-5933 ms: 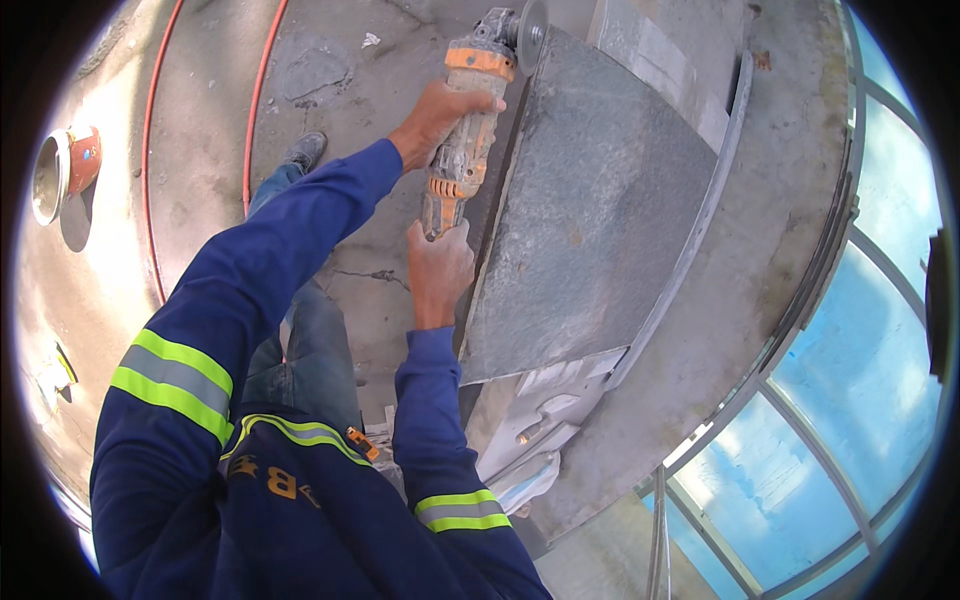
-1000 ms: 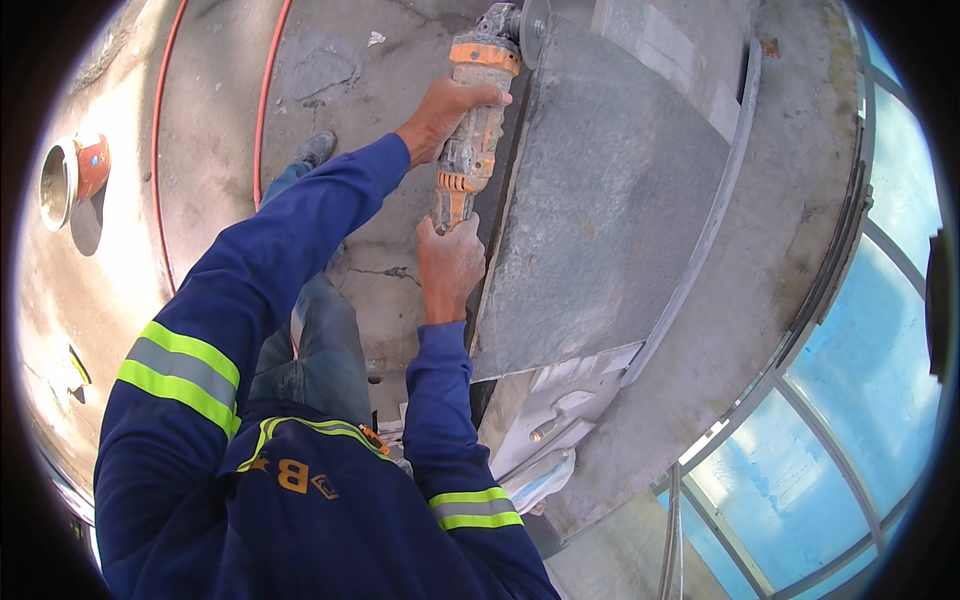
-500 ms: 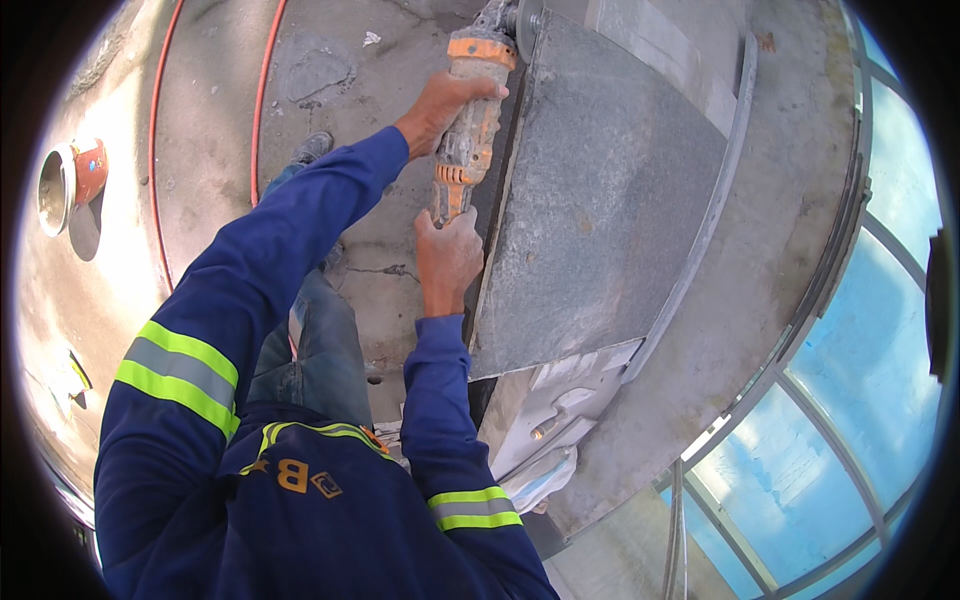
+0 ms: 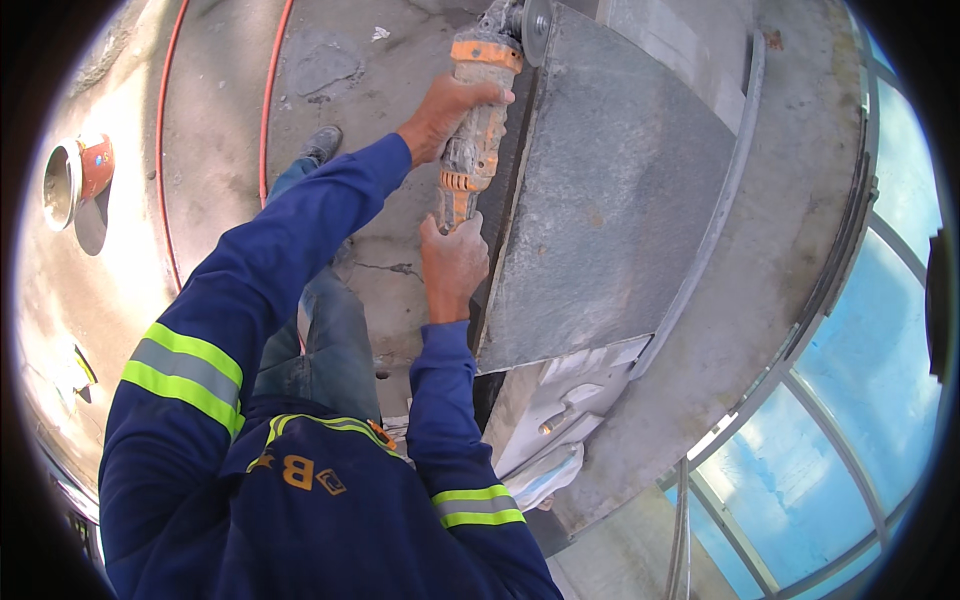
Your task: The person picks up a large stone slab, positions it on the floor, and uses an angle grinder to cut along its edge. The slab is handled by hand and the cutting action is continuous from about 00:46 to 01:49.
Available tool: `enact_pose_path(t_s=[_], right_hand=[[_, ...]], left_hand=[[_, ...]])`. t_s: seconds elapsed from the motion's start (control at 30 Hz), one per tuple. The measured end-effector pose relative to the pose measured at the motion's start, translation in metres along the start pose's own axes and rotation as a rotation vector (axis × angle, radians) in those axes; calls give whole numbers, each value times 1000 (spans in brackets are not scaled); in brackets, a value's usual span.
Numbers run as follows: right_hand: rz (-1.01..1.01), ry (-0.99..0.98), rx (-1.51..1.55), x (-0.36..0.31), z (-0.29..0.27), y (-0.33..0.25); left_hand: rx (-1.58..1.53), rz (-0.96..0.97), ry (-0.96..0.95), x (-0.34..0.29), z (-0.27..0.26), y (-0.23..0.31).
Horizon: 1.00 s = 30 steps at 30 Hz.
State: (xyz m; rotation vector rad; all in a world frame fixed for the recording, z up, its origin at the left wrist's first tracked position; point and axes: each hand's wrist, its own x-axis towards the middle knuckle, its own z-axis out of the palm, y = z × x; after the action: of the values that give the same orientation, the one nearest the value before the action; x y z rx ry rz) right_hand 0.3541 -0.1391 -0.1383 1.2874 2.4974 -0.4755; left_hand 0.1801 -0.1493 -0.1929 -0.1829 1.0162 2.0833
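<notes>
Currently we hold the grinder (image 4: 470, 120), an orange and grey angle grinder, lengthwise along the left edge of the slab (image 4: 610, 200). Its disc (image 4: 540, 18) sits at the far end, at the slab's far left corner; whether the disc touches the stone we cannot tell. The left hand (image 4: 450, 108) is clenched around the grinder body near the head. The right hand (image 4: 455, 265) grasps the rear handle, nearer to us.

We judge the step in hand to be working the slab's left edge, with the tool set at the far end of that edge. The next move calls for both grips kept firm, the disc kept in line with the edge, and the body kept left of the disc plane.

The slab is grey, flat and roughly rectangular, lying tilted over pale moulded pieces (image 4: 560, 410) at its near end. A grey hose (image 4: 720, 200) curves along its right side.

Left of the grinder, the concrete floor (image 4: 220, 140) carries two red cables (image 4: 165, 140) running near to far. A shoe (image 4: 322, 143) stands on the floor near the left forearm. Far left stands an orange and white cylinder (image 4: 80, 175), open end toward us. A small yellow-and-black item (image 4: 82, 365) lies at the left rim; we cannot tell its kind. Blue glazed panels (image 4: 850, 420) fill the right. No readable signs show.
</notes>
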Motion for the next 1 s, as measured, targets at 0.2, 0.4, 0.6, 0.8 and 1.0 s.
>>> enact_pose_path(t_s=[0.2, 0.4, 0.6, 0.8, 1.0], right_hand=[[-3, 19, 39, -3, 0, 2], [2, -2, 50, -5, 0, 1], [4, 9, 35, -1, -2, -1], [11, 12, 26, 6, -4, -4], [10, -7, 55, 11, -8, -8]], left_hand=[[18, -6, -8, -3, -2, -1], [3, -25, -11, -4, -3, -2], [-24, -21, -14, -1, 0, 0], [8, -19, -51, 12, -5, -3], [20, -41, -45, 19, -5, -4]])
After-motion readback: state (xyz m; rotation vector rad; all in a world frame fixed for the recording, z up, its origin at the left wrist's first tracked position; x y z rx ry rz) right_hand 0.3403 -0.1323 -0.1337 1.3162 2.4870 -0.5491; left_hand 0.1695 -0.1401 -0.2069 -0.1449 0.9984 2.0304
